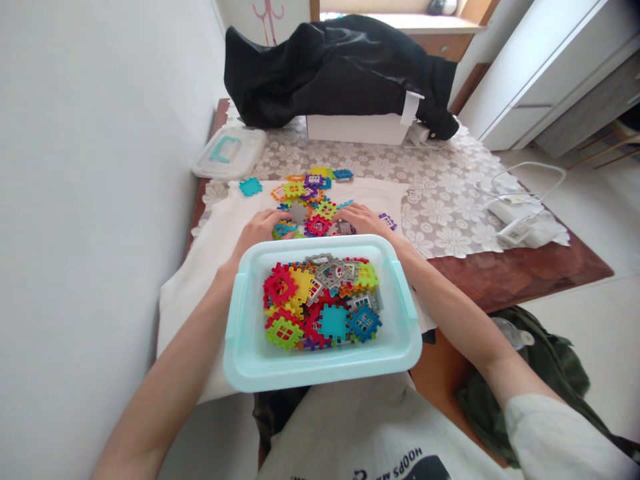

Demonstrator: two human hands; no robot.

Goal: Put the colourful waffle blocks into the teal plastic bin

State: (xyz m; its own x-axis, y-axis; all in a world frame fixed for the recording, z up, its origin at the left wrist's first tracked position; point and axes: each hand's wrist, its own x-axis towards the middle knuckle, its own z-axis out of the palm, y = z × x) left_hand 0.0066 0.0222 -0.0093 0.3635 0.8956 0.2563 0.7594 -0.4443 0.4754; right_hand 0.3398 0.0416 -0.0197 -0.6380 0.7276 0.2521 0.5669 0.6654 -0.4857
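A loose heap of colourful interlocking plastic tiles [319, 225] lies on the white cloth, between my two hands. My left hand [263, 230] touches the heap's left side, its fingers curved and apart over blue and green tiles. On the right side, my right hand [364, 219] reaches in with bent, parted fingers beside a grey tile [345, 227]. The bin's rim hides part of both hands. Nearer to me is a light-blue plastic bin [325, 375], holding many tiles in red, yellow, green, blue and grey.
A turquoise tile [251, 187] and a purple tile [387, 221] lie apart from the heap. A clear lid [230, 153] rests at the back left, by the wall. Black cloth [345, 73] covers a white box [357, 129] at the back. A white cable [530, 167] lies on the right.
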